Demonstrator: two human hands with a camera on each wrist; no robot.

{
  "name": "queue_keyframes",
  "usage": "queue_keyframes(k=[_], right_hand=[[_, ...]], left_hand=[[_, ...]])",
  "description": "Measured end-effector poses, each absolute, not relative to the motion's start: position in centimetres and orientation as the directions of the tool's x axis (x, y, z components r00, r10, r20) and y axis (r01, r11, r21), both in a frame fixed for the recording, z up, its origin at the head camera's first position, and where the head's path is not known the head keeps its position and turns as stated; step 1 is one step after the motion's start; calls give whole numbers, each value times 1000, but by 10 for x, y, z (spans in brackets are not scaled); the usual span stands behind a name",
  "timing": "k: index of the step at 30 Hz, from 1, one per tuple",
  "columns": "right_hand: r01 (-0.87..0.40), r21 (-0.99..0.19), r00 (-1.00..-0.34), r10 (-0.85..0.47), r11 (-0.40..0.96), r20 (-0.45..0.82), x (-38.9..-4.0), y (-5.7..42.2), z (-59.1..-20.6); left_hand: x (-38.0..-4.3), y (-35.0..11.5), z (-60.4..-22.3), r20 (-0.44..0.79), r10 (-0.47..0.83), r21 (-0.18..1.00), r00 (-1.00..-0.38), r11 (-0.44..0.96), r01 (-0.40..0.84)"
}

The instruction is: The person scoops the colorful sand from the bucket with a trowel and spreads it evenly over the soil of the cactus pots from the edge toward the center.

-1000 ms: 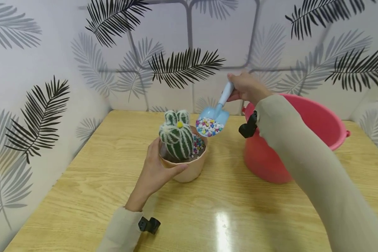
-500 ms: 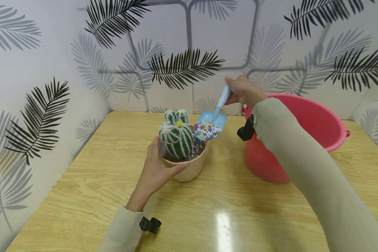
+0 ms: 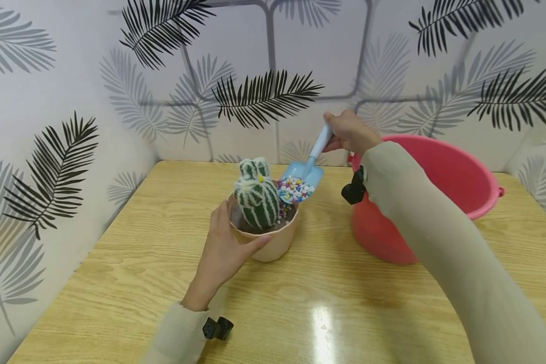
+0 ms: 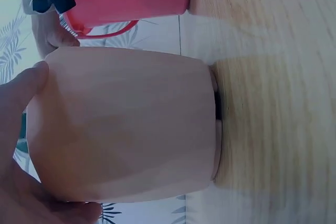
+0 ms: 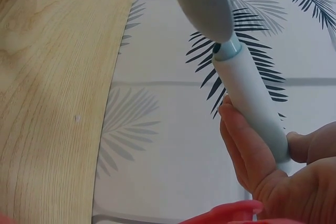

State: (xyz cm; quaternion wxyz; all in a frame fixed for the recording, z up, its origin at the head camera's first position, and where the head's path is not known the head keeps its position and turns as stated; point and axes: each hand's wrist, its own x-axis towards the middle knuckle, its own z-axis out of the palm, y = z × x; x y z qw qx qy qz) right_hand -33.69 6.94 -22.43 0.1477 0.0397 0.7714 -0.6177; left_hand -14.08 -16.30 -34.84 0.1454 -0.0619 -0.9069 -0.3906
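My left hand grips the near left side of a peach flowerpot, thumb along its front. A striped green cactus with white fuzz and a yellow dot stands in the pot. Some coloured pebbles lie on the brown surface beside it. With my right hand I hold a light blue toy shovel by its pale handle. Its scoop, loaded with colourful pebbles, tilts down over the pot's right rim. The left wrist view shows mostly the pot's wall; in the right wrist view, the scoop's contents are hidden.
A large red bucket stands on the wooden table to the right, under my right forearm. A leaf-patterned covering rises behind the table and along its left side.
The shovel has moved left and slightly down, bringing the scoop over the pot's rim beside the cactus. The cactus has shifted slightly right. My left hand has stayed on the pot.
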Motion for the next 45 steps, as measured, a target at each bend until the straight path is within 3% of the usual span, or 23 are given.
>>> queue_keyframes(k=[4, 11, 21, 31, 40, 45], right_hand=[[241, -942, -955, -117, 233, -273, -338, 67, -226], [251, -938, -953, -106, 239, -282, -338, 63, -230], [223, -954, -962, -113, 200, -249, -337, 64, -225], [219, -954, -962, -116, 204, -246, -335, 65, -226], [186, -965, -970, -125, 185, -210, -335, 70, -221], [182, -969, -969, -138, 169, -206, -336, 71, -223]], left_hand=[[-142, -169, -344, 287, 19, 689, -958, 690, 221], [-149, -189, -335, 140, 138, 673, -980, 713, 197], [-142, -163, -336, 294, 25, 571, -955, 797, 196], [-152, -180, -332, 187, 145, 640, -972, 732, 232], [-142, -153, -335, 344, -5, 584, -939, 784, 209], [-143, -157, -332, 268, 20, 624, -963, 758, 190]])
